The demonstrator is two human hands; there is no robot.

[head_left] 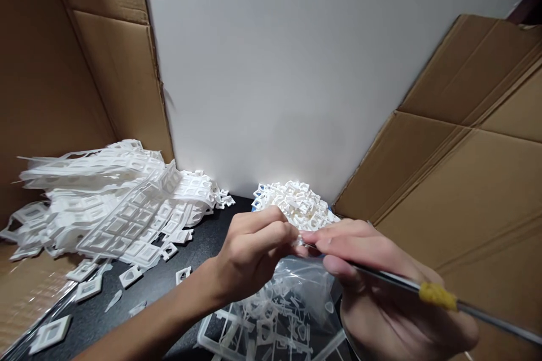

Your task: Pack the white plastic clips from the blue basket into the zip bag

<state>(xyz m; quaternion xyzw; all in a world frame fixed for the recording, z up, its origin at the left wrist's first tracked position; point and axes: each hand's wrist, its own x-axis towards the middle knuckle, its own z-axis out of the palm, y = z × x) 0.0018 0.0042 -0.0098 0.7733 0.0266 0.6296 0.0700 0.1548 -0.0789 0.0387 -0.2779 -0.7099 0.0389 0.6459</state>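
Cardboard walls flank a white backboard, with a big stack of white plastic frames on the dark table and a smaller heap of cut squares behind the hands. The slim tool could slip and jab fingertips, since both hands crowd one tiny piece. The left hand pinches it, fingers curled; the right hand grips the tool, closed, touching the piece.
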